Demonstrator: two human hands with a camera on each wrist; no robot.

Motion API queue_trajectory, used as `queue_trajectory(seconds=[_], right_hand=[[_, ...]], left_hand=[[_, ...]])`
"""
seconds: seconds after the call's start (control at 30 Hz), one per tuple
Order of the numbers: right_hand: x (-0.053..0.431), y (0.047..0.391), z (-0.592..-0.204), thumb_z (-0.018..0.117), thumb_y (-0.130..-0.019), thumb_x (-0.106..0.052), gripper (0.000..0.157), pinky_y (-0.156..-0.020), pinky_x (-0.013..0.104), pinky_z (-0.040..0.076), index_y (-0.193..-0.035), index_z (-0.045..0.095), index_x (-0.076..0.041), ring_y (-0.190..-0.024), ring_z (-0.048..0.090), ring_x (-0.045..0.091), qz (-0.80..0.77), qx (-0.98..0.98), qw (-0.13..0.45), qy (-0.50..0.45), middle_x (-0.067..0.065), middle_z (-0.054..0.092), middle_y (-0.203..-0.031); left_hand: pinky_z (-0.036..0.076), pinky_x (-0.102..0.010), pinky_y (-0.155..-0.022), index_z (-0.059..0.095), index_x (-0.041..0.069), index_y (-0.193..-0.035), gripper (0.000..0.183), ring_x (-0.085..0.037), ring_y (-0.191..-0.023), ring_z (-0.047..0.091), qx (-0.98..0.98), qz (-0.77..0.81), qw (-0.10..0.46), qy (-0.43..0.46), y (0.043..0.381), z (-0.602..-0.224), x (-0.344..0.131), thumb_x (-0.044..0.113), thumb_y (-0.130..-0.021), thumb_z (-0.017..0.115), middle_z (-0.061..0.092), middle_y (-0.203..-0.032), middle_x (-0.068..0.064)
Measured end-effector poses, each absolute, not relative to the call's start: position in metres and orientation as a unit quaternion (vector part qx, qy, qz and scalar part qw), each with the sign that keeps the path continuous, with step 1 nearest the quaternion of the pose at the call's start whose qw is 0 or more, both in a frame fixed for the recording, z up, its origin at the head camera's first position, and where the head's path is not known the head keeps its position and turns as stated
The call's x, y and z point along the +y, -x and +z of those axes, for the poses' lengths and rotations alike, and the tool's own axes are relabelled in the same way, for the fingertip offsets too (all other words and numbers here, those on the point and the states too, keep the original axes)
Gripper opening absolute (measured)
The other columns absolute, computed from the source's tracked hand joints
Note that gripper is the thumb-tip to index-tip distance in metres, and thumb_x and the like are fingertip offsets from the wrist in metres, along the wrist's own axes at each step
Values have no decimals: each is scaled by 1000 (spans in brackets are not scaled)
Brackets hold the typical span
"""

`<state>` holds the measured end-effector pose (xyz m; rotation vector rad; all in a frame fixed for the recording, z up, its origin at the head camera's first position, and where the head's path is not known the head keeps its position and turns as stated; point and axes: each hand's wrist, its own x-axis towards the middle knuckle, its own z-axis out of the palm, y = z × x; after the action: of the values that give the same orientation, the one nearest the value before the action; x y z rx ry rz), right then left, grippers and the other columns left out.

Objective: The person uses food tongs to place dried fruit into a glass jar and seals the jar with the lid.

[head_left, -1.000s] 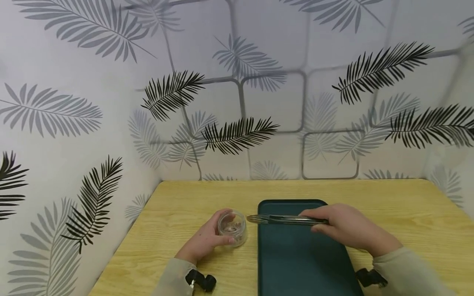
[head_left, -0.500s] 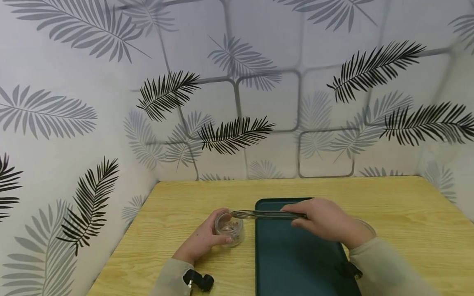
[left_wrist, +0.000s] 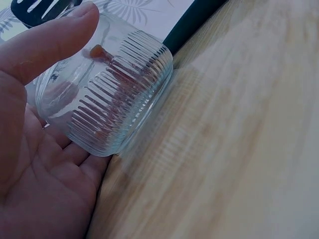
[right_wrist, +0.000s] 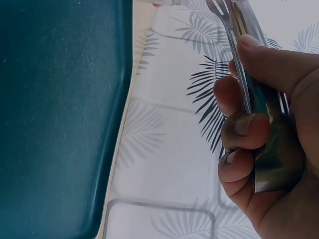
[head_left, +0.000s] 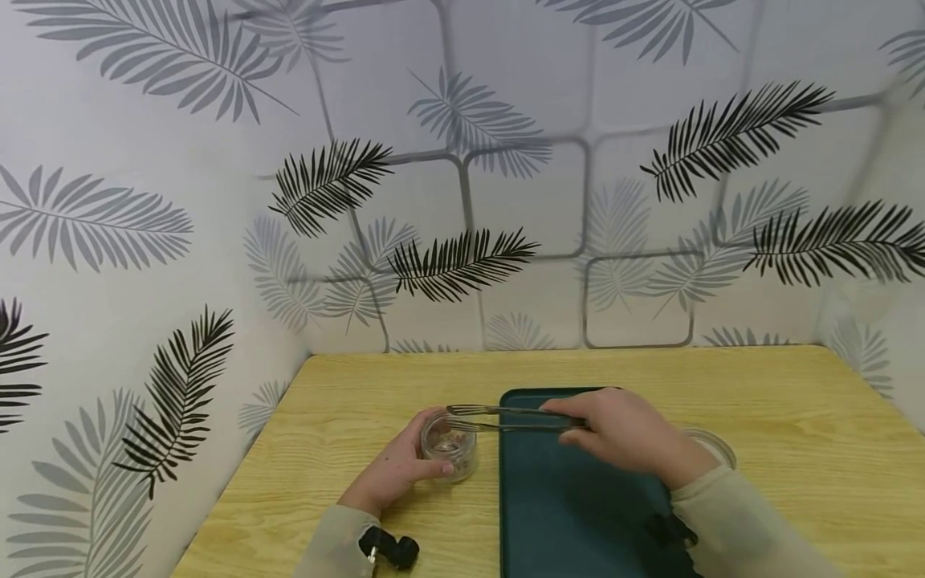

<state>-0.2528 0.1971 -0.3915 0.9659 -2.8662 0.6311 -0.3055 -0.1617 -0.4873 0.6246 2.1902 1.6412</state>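
Observation:
My left hand (head_left: 393, 470) grips a small clear glass jar (head_left: 466, 464) on the table, thumb on its near side. The left wrist view shows the jar's ribbed wall (left_wrist: 119, 94), with small reddish-brown pieces (left_wrist: 122, 82) lying inside. My right hand (head_left: 625, 429) holds metal tongs (head_left: 520, 427), reaching left across the tray. Their slotted tips are spread apart at the jar's mouth, one overlapping the opening in the head view. Seen from the right wrist, thumb and fingers wrap the tongs' handle (right_wrist: 279, 159). Nothing shows between the tips.
A dark green rectangular tray (head_left: 578, 514) lies right of the jar on the wooden table (head_left: 390, 377). Beyond it, partly behind my right wrist, shows the round rim of a clear glass vessel (head_left: 715, 441). A leaf-patterned wall (head_left: 520, 297) stands behind the table.
My right hand has moved left, bringing the tongs from beside the jar to its mouth. The tips have spread apart. The glass vessel's rim has come into view. My left hand keeps its grip.

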Motion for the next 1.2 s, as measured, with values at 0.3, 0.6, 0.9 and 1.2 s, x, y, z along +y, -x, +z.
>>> queue_trajectory(seconds=[0.3, 0.6, 0.9, 1.2], right_hand=[[206, 247, -391, 70, -95, -40, 56, -58, 31, 42, -144, 58, -19, -60, 48, 0, 193, -943, 20, -269, -19, 59, -84], [237, 247, -398, 66, -95, -50, 71, -64, 36, 46, -152, 47, -13, -71, 55, 5, 192, -959, 0, -211, -11, 63, -94], [288, 244, -412, 62, -101, -42, 75, -78, 47, 50, -155, 34, 1, -95, 65, 23, 200, -966, -1, -164, 9, 66, -114], [345, 238, -424, 59, -103, -26, 66, -80, 61, 49, -151, 33, 11, -106, 61, 48, 164, -981, 7, -101, 32, 59, -118]], left_hand=[[36, -41, -108, 31, 15, -157, 84, -27, -140, 42, 771, 571, 160, -233, 306, -488, -162, 19, -90, 80, 43, -154, -9], [33, -46, -110, 34, 20, -156, 82, -27, -138, 43, 777, 566, 155, -226, 306, -488, -162, 21, -88, 81, 44, -154, -8], [34, -42, -109, 33, 18, -156, 79, -27, -139, 42, 769, 573, 161, -233, 306, -486, -161, 19, -91, 79, 43, -154, -9], [35, -40, -108, 34, 19, -155, 80, -26, -138, 44, 772, 570, 157, -233, 307, -486, -163, 20, -90, 80, 44, -153, -9]])
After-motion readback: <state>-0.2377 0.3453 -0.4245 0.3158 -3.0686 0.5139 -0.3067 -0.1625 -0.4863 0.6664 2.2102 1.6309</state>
